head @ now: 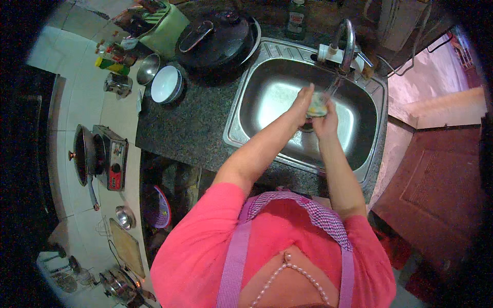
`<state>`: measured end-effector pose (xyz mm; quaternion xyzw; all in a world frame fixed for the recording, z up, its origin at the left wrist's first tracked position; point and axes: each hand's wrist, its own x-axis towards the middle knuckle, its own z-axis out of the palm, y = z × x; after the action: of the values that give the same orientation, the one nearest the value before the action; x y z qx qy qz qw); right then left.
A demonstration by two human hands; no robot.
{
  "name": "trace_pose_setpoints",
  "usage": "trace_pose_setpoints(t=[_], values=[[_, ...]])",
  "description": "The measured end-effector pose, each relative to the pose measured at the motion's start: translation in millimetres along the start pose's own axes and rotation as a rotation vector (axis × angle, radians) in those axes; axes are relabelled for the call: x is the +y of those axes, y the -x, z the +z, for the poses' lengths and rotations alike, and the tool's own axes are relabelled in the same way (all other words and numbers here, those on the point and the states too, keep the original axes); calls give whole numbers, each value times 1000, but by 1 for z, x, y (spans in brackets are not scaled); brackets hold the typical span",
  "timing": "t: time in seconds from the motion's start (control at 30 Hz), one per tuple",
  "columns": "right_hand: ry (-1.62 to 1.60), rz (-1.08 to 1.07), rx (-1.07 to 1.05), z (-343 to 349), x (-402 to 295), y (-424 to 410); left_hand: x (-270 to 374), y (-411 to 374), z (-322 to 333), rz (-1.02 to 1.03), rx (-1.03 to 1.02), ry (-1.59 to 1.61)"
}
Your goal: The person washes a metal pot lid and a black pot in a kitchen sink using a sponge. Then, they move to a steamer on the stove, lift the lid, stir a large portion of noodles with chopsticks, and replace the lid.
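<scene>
Over the stainless steel sink basin (269,104), both hands grip a small pale item with green and yellow patches (317,104), blurred, perhaps a bowl or a cup. My left hand (302,103) lies along its left side, fingers pointing up toward the faucet. On the other side, my right hand (326,120) holds it from the right and below. Water seems to run from the curved metal faucet (349,46) just above the item. The drain (307,128) is partly hidden beneath my hands.
Left of the sink, white bowls (165,84) and a steel bowl (148,69) stand on the granite counter (185,131). Behind them are a large dark lidded pan (219,42) and a green container (163,32). A dish soap bottle (296,21) stands behind the sink. Far left, a frying pan (81,154) sits on a stove (113,158).
</scene>
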<state>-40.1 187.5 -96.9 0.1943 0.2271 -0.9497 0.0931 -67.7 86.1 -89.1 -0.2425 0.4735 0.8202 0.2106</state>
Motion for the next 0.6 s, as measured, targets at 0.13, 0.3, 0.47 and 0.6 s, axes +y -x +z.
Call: trace_pose_setpoints(t=[0.13,0.3,0.47,0.6], values=[[330,-100,93,25,6,21,-17,2,13,147,10,229],[292,-223,83,-6,-22,-19,-41,22,44,262,-56,26],[399,-139,3,29,20,43,-9,13,8,150,-29,186],[258,208,92,-3,-35,-20,-27,58,33,256,-283,-211]])
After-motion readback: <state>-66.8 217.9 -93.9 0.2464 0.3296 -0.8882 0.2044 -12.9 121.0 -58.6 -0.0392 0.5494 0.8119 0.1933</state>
